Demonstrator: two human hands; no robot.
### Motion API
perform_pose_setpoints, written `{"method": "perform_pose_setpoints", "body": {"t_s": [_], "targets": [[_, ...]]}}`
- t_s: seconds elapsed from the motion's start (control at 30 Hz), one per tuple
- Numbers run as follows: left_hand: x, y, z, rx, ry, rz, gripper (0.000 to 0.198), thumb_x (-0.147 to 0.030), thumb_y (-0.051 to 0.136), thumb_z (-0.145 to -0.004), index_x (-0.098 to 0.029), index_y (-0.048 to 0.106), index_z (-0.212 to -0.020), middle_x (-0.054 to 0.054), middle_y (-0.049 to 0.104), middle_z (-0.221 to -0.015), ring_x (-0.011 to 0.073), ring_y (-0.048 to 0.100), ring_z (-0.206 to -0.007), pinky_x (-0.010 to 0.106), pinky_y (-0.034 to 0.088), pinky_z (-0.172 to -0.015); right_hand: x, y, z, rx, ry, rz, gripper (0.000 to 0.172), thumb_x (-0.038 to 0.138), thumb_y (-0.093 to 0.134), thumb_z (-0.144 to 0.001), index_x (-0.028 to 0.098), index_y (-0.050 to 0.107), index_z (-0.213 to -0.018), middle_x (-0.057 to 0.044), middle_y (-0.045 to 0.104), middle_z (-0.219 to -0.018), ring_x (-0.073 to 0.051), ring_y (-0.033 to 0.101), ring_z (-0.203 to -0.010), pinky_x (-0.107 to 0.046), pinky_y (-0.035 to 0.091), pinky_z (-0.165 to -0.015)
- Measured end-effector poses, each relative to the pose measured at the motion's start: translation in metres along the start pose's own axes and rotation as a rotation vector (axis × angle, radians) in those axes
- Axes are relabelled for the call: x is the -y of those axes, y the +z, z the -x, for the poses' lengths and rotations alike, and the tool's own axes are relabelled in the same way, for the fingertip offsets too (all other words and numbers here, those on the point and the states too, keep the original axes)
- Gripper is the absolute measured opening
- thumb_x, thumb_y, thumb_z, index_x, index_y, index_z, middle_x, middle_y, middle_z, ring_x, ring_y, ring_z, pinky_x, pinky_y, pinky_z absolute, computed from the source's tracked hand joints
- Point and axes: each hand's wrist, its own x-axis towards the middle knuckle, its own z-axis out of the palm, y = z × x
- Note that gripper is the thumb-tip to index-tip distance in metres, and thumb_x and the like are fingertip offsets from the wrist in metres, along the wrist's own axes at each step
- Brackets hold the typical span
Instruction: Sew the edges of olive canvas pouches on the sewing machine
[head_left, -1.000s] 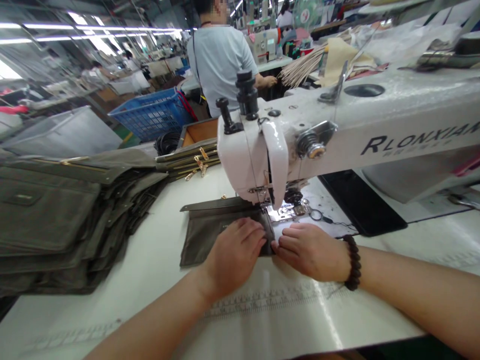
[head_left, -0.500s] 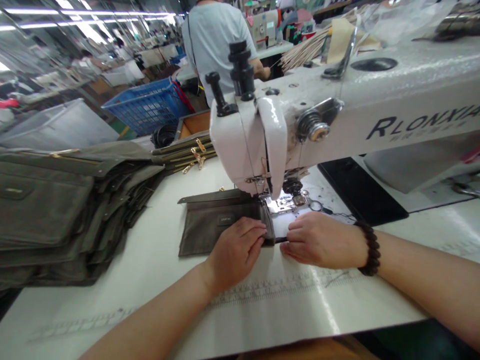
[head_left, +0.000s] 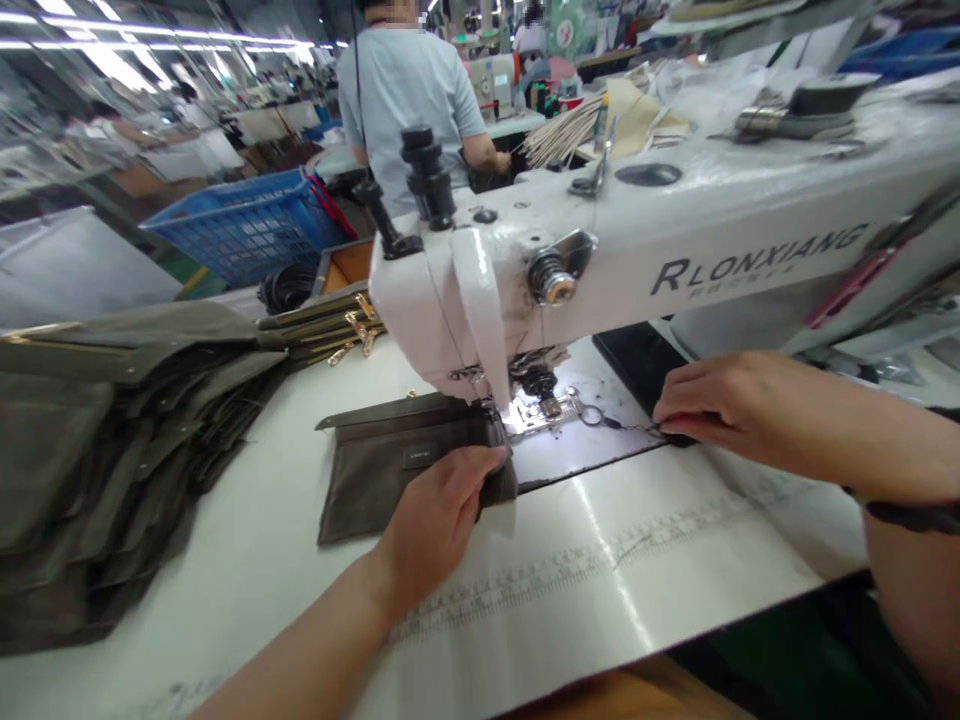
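An olive-brown fabric pouch (head_left: 375, 480) with a small label lies flat, its right edge under the presser foot of the sewing machine (head_left: 630, 240). Closed on the pouch's right edge, my left hand (head_left: 439, 515) has its thumb and fingertips just in front of the needle area. My right hand (head_left: 720, 410) is pinched at the right of the machine bed, over the end of a thin dark cord. Something small and dark shows under its fingertips; I cannot make out what it is. A metal ring (head_left: 592, 416) on that cord lies beside the presser foot.
At left lies a stack of similar olive pouches (head_left: 150, 440), with more pouches with gold zipper pulls (head_left: 360, 325) behind. A ruler scale (head_left: 525, 592) runs along the white table. Beyond are a blue crate (head_left: 240, 225) and a person in a light shirt (head_left: 405, 100).
My right hand has moved right, away from beside the pouch, to the cord's end. My left hand stays on the pouch. The view has shifted to the right.
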Motion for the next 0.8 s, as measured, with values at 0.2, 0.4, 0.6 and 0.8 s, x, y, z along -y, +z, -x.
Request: {"method": "perform_pose_setpoints", "body": {"t_s": [0.2, 0.4, 0.6, 0.8], "targets": [[0.005, 0.0, 0.001, -0.04, 0.081, -0.144, 0.031, -0.004, 0.033, -0.076, -0.017, 0.057, -0.093, 0.008, 0.057, -0.102, 0.0163, 0.059, -0.09, 0.026, 0.05, -0.076, -0.031, 0.001, 0.057, -0.093, 0.295, 0.145, 0.016, 0.016, 0.046, -0.077, 0.02, 0.06, -0.073, -0.002, 0.061, -0.07, -0.017, 0.056, -0.061, -0.029, 0.037, -0.054], [0.006, 0.001, 0.003, -0.029, 0.057, -0.216, 0.021, -0.026, 0.044, -0.082, -0.016, 0.057, -0.096, 0.008, 0.058, -0.101, 0.0183, 0.06, -0.088, 0.027, 0.05, -0.078, -0.046, 0.016, 0.085, -0.13, 0.537, 0.307, 0.017, 0.017, 0.044, -0.078, 0.018, 0.061, -0.08, -0.004, 0.062, -0.079, -0.022, 0.059, -0.069, -0.031, 0.041, -0.056], [0.009, 0.002, 0.004, -0.054, 0.068, -0.241, 0.026, -0.04, 0.047, -0.08, -0.02, 0.058, -0.094, 0.005, 0.06, -0.099, 0.0191, 0.062, -0.082, 0.028, 0.053, -0.073, -0.037, 0.015, 0.094, -0.407, 0.586, 0.302, 0.017, 0.023, 0.043, -0.082, 0.016, 0.059, -0.084, -0.007, 0.064, -0.081, -0.022, 0.059, -0.069, -0.032, 0.044, -0.059], [0.008, 0.003, 0.003, -0.067, 0.06, -0.264, 0.029, -0.045, 0.049, -0.079, -0.021, 0.058, -0.093, 0.004, 0.061, -0.098, 0.0188, 0.062, -0.082, 0.028, 0.053, -0.074, -0.018, -0.009, 0.058, -0.874, 0.8, 0.037, 0.035, 0.04, 0.057, -0.075, 0.018, 0.044, -0.097, -0.009, 0.06, -0.086, -0.019, 0.059, -0.068, -0.028, 0.046, -0.054]]}}
